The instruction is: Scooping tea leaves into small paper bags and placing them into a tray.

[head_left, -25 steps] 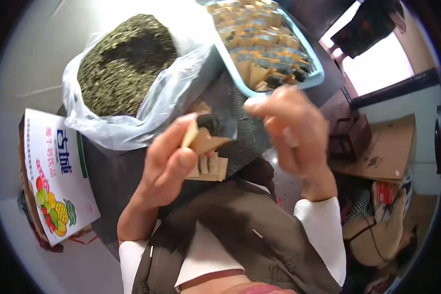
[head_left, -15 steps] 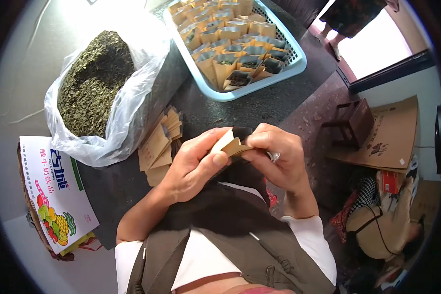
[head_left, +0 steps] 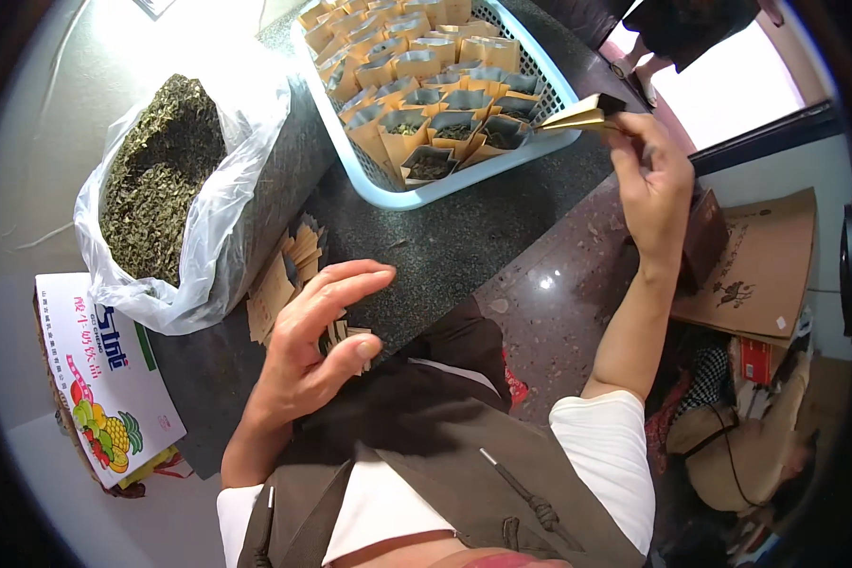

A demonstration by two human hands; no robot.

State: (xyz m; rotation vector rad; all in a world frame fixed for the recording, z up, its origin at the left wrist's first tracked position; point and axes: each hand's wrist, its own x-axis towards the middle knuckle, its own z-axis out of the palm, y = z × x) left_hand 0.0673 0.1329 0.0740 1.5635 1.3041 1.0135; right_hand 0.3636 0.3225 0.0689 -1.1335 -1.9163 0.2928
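Note:
A small brown paper bag (head_left: 575,115) is pinched in my right hand (head_left: 653,175), held beside the right rim of the light blue plastic basket (head_left: 402,200). Rows of upright brown paper bags (head_left: 414,63) fill that basket; some front ones show dark dried leaves inside. My left hand (head_left: 317,346) holds nothing, its thumb and fingers apart, over the near edge of the counter. Just beyond its wrist lies a pile of flat brown paper bags (head_left: 273,301), partly hidden by the hand. Left of the pile stands a clear plastic sack (head_left: 213,227) of dried green leaves (head_left: 151,218).
A white printed carton (head_left: 114,379) stands at the left beside the dark speckled counter (head_left: 445,256). On the right are a brown wooden stool (head_left: 705,237), flattened cardboard (head_left: 762,265) and a straw hat (head_left: 719,454). A person's legs (head_left: 644,71) show near the bright doorway.
My right hand has moved up and right to the basket with the paper bag. My left hand has let go of the bag and shifted left, its fingers spreading.

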